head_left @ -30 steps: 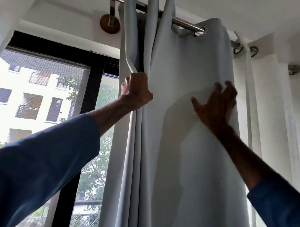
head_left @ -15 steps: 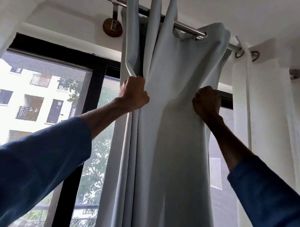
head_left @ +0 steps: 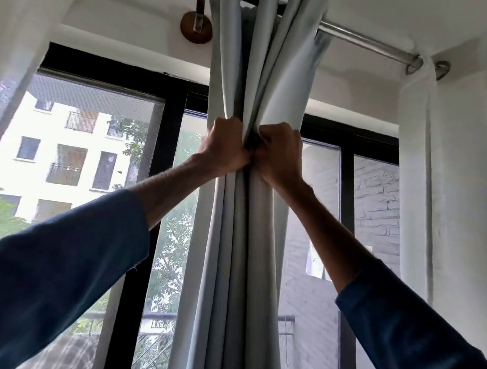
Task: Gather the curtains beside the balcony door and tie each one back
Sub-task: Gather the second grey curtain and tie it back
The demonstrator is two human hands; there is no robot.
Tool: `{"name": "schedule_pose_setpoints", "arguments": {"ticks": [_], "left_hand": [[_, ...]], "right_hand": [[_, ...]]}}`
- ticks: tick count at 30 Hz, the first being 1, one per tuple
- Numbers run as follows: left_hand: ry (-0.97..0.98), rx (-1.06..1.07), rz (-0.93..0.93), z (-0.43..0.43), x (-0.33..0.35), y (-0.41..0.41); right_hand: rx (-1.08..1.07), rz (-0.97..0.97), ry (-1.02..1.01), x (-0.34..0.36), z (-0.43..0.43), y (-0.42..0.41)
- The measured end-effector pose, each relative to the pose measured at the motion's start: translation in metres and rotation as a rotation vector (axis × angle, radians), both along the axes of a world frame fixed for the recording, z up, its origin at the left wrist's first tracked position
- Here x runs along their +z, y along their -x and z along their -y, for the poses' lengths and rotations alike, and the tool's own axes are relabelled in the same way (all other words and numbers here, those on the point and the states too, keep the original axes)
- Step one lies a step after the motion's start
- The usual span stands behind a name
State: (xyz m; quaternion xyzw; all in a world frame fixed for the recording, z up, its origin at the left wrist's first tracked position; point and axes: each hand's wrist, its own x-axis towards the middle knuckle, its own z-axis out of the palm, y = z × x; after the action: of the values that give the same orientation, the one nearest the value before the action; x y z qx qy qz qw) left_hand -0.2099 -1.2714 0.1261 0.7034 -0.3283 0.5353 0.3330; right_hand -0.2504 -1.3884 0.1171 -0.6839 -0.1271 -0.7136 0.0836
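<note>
While both fists pinch it | curtain (head_left: 246,239) gathered between left hand (head_left: 225,147) and right hand (head_left: 279,155) | untied; sheer (head_left: 414,162) beyond right fingers untouched

One head-worn camera looked forward and steeply upward, close to the grey curtain (head_left: 243,239); the curtain rod (head_left: 363,40) crossed the frame's top. Both forearms reached in from below.

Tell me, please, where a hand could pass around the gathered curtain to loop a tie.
Free gaps flank the grey curtain below the fists: left, towards the black door frame; right, before the white curtain. It is crowded where the left hand and right hand clamp the folds.
</note>
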Motion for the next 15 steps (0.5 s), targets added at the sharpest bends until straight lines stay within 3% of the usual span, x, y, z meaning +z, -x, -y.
{"name": "schedule_pose_setpoints", "arguments": {"ticks": [4,12,15], "left_hand": [[-0.013,-0.045,-0.108,-0.002,-0.032,0.004],[-0.007,-0.119,-0.249,0.009,-0.172,-0.002],[-0.028,-0.083,-0.301,0.013,-0.222,-0.004]], "right_hand": [[0.224,0.007,-0.184,-0.055,0.008,-0.001],[0.517,-0.329,-0.454,-0.184,0.017,0.015],[0.506,-0.409,-0.506,-0.236,0.018,0.016]]}}
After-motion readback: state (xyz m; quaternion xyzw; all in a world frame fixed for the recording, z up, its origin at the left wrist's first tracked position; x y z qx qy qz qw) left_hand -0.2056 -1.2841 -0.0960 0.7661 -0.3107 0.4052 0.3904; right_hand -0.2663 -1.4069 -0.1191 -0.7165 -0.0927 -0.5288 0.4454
